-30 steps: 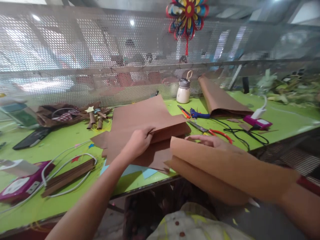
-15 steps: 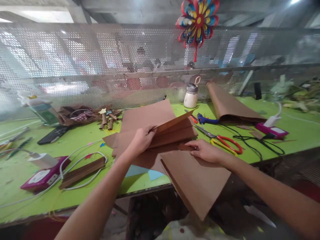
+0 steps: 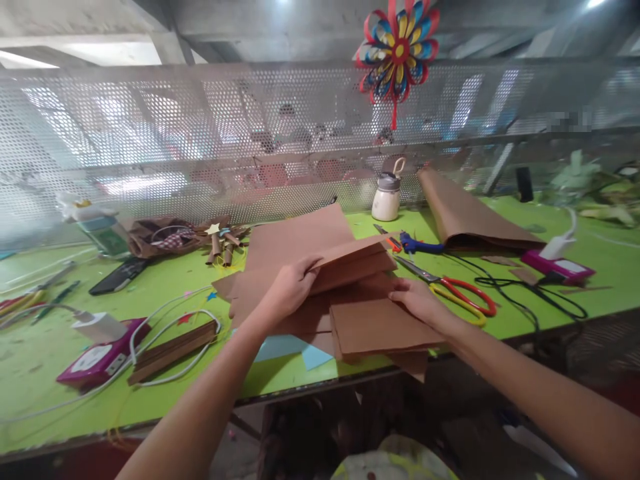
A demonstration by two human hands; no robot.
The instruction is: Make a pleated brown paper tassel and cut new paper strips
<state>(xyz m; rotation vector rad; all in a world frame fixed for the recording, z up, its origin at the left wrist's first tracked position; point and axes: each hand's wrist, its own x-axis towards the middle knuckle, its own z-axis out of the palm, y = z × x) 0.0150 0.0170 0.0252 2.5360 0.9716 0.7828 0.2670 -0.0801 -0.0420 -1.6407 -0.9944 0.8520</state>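
My left hand [image 3: 293,287] is closed, thumb on top, on the edge of several stacked sheets of brown kraft paper [image 3: 355,263], whose right ends are lifted and tilted. My right hand [image 3: 417,303] pinches the upper edge of a folded piece of brown paper [image 3: 380,327] lying at the table's front edge. A bigger brown sheet [image 3: 300,230] lies flat behind the left hand. Light blue paper [image 3: 283,347] pokes out under the pile. Just right of the right hand are scissors [image 3: 453,293] with red and yellow handles.
The green table [image 3: 175,407] carries a blue glue gun [image 3: 420,245], a white bottle [image 3: 387,200], a large folded brown sheet [image 3: 475,213] and a purple power strip [image 3: 560,267] with cords. Leftward are a phone [image 3: 119,276], another purple power strip [image 3: 103,357] and bundled brown strips [image 3: 173,353].
The folded paper under my right hand has swung up from hanging over the front edge to lying nearly flat. The sheets in my left hand have tipped lower.
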